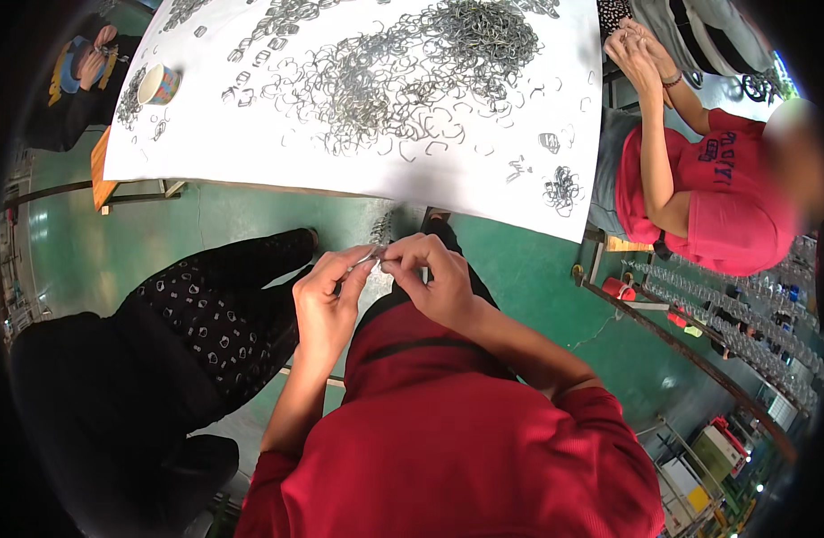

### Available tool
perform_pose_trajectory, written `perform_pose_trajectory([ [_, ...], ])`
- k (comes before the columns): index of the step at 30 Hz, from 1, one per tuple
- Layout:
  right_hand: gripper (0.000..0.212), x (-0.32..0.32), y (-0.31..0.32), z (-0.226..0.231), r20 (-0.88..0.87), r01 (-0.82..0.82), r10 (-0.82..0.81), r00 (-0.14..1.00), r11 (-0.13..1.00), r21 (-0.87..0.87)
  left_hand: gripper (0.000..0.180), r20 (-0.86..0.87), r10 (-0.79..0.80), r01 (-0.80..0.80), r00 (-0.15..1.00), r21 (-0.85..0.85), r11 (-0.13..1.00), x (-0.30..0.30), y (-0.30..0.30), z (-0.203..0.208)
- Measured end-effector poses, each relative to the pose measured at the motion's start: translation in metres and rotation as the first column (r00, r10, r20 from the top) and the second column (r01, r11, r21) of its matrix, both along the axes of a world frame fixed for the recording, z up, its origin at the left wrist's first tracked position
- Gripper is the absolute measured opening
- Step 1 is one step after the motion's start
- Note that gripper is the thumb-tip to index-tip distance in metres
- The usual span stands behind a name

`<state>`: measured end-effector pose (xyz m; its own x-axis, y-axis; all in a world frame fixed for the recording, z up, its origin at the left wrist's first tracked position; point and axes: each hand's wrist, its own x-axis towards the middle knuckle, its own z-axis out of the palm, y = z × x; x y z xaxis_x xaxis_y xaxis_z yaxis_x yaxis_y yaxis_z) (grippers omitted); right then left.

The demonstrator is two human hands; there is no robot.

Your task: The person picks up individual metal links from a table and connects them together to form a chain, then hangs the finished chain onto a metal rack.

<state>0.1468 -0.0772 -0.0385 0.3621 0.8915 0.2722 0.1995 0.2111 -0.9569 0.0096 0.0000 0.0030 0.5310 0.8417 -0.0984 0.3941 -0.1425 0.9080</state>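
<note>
Above my lap, just short of the table's near edge, my two hands meet with their fingertips almost touching. My left hand is closed in a pinch on a small grey metal piece. My right hand pinches at the same piece from the other side, thumb and forefinger closed. The fingers hide most of it, so its exact shape is hard to make out. Beyond them, a big heap of curved metal pieces lies on the white table top, thinning into a loose spread toward me.
A paper cup stands at the table's left. A small pile of metal pieces lies near the right corner. One person in black is close on my left; another in a red shirt is at the right. The floor is green.
</note>
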Motion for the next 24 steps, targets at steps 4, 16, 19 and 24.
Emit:
perform_pose_trajectory([
  [4, 0.017, -0.035, -0.012, 0.009, -0.016, 0.011, -0.012, 1.0, 0.998, -0.055, 0.021, 0.035, 0.023, -0.026, 0.999, 0.087, 0.996, -0.027, -0.014, 0.013],
  [16, 0.013, 0.082, 0.035, -0.046, 0.409, 0.136, -0.02, 0.913, 0.957, -0.256, 0.018, 0.066, 0.283, -0.29, 0.957, 0.141, 0.947, -0.03, -0.046, 0.016],
  [19, 0.013, 0.13, 0.075, -0.069, 0.581, 0.259, -0.019, 0.814, 0.907, -0.333, 0.017, 0.067, 0.313, -0.32, 0.947, 0.145, 0.936, -0.025, -0.049, 0.022],
  [24, 0.012, 0.162, 0.119, -0.09, 0.688, 0.342, 0.013, 0.726, 0.861, -0.376, 0.017, 0.052, 0.367, -0.371, 0.929, 0.171, 0.913, -0.017, -0.055, 0.024],
])
